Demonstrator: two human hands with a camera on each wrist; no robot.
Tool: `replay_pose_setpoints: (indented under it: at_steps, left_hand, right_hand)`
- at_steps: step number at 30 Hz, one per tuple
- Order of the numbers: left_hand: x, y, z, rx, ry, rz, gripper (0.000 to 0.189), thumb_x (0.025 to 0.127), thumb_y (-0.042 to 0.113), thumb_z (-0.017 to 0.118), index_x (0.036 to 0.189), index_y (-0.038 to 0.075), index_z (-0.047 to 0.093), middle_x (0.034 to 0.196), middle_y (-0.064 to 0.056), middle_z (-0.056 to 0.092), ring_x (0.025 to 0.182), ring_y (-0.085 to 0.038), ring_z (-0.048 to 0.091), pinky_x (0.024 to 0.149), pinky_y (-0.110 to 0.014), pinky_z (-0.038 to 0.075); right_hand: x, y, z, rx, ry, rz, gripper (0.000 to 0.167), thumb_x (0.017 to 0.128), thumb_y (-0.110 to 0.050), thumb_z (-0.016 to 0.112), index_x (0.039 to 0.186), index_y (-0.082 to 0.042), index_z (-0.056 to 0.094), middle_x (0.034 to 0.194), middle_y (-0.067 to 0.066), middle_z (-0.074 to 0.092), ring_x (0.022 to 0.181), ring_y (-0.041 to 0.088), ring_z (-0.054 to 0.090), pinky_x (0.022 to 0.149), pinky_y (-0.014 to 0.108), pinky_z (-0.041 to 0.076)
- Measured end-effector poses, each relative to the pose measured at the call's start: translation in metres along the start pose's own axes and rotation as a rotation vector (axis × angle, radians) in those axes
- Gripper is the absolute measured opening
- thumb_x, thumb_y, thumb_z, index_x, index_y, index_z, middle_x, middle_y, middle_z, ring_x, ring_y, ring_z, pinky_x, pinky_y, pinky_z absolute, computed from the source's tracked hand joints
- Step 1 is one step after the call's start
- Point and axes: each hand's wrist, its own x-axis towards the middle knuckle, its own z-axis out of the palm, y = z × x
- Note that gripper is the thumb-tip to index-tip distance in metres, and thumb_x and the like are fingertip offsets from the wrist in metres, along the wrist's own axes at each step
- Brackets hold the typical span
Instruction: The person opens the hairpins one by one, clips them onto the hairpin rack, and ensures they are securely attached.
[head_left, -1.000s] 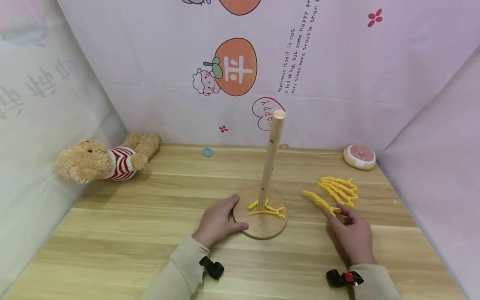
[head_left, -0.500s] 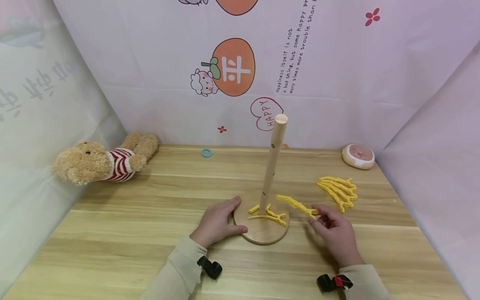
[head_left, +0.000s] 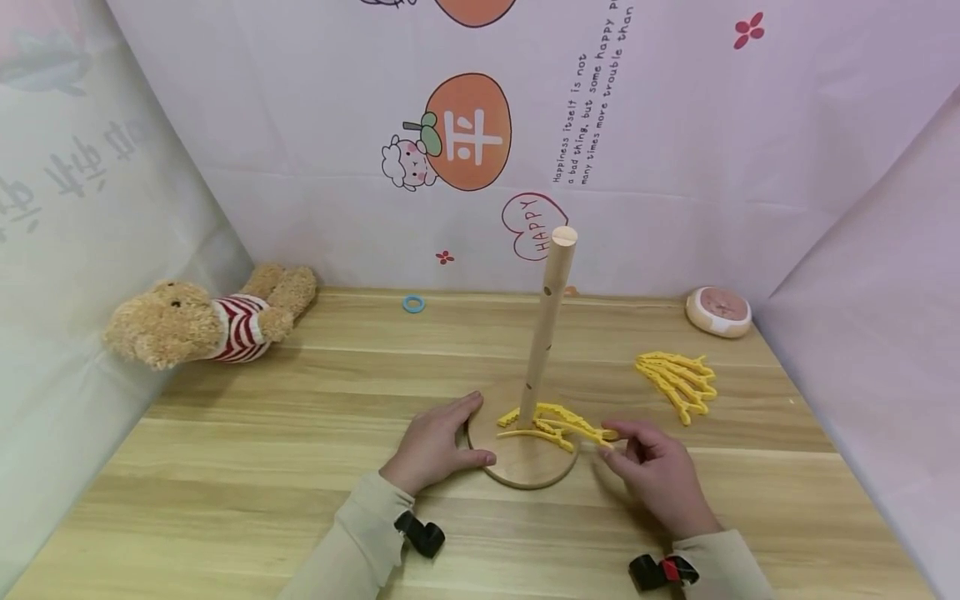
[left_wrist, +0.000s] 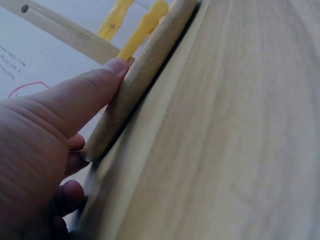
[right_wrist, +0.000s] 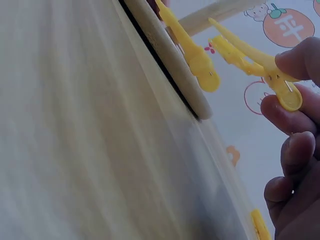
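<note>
A wooden stand has an upright post (head_left: 550, 312) with holes on a round base (head_left: 517, 467). My left hand (head_left: 431, 446) holds the base's left rim, its thumb (left_wrist: 95, 82) at the edge in the left wrist view. One yellow hair clip (head_left: 525, 433) lies low on the base, an arm on either side of the post. My right hand (head_left: 660, 471) pinches the handle end of another yellow hair clip (right_wrist: 272, 67) between thumb and fingers. That clip's two arms stand apart and point at the post; whether they touch it I cannot tell.
A fan of several yellow hair clips (head_left: 678, 383) lies right of the stand. Farther back are a blue ring (head_left: 414, 304) and a round pink-and-cream object (head_left: 718, 312). A teddy bear (head_left: 217, 321) lies at the left. Printed cloth (head_left: 315, 125) walls the table (head_left: 247, 475).
My right hand has carried its hair clip leftward from beside the fan to the stand, and the clip's arms have spread. My left hand has stayed on the base.
</note>
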Motion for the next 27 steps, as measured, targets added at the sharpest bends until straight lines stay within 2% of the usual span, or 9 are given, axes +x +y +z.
replay_pose_setpoints:
  at_steps: [4, 11, 17, 23, 27]
  left_hand:
    - [0.001, 0.001, 0.0, -0.007, -0.012, 0.004, 0.093, 0.081, 0.058, 0.076, 0.154, 0.012, 0.042, 0.158, -0.004, 0.04, 0.142, -0.031, 0.042, 0.113, -0.057, 0.031]
    - [0.001, 0.002, -0.001, -0.026, -0.04, 0.013, 0.092, 0.082, 0.057, 0.076, 0.154, 0.012, 0.042, 0.159, -0.003, 0.039, 0.143, -0.032, 0.039, 0.111, -0.06, 0.029]
    - [0.001, 0.003, -0.002, -0.025, -0.05, 0.02, 0.092, 0.081, 0.056, 0.077, 0.154, 0.012, 0.042, 0.159, -0.003, 0.039, 0.143, -0.03, 0.04, 0.11, -0.057, 0.029]
    - [0.001, 0.003, 0.001, -0.024, -0.042, 0.031, 0.092, 0.08, 0.056, 0.078, 0.153, 0.012, 0.043, 0.158, -0.002, 0.041, 0.142, -0.029, 0.041, 0.108, -0.054, 0.031]
    - [0.001, 0.002, 0.002, -0.04, -0.035, 0.034, 0.092, 0.08, 0.056, 0.079, 0.153, 0.013, 0.043, 0.157, -0.002, 0.042, 0.143, -0.029, 0.041, 0.11, -0.056, 0.029]
  right_hand:
    - [0.0, -0.001, 0.013, 0.032, 0.003, 0.001, 0.033, 0.083, -0.006, 0.081, 0.115, -0.006, 0.073, 0.065, 0.0, 0.047, 0.054, 0.009, 0.043, 0.045, 0.025, 0.041]
    - [0.001, -0.004, 0.035, 0.054, -0.002, 0.054, 0.036, 0.084, -0.013, 0.082, 0.119, -0.009, 0.073, 0.071, 0.002, 0.056, 0.062, 0.01, 0.048, 0.052, 0.024, 0.042]
    - [0.003, -0.003, 0.04, 0.004, -0.001, 0.037, 0.033, 0.086, -0.014, 0.08, 0.119, -0.013, 0.074, 0.087, 0.0, 0.069, 0.071, 0.01, 0.057, 0.062, 0.024, 0.048]
    - [0.003, -0.002, 0.041, -0.012, -0.02, 0.044, 0.035, 0.089, -0.017, 0.078, 0.123, -0.013, 0.073, 0.102, -0.002, 0.073, 0.076, 0.01, 0.059, 0.066, 0.024, 0.05]
    - [0.003, -0.004, 0.04, -0.018, -0.023, 0.059, 0.038, 0.089, -0.019, 0.078, 0.126, -0.013, 0.071, 0.1, 0.0, 0.072, 0.077, 0.01, 0.058, 0.066, 0.024, 0.049]
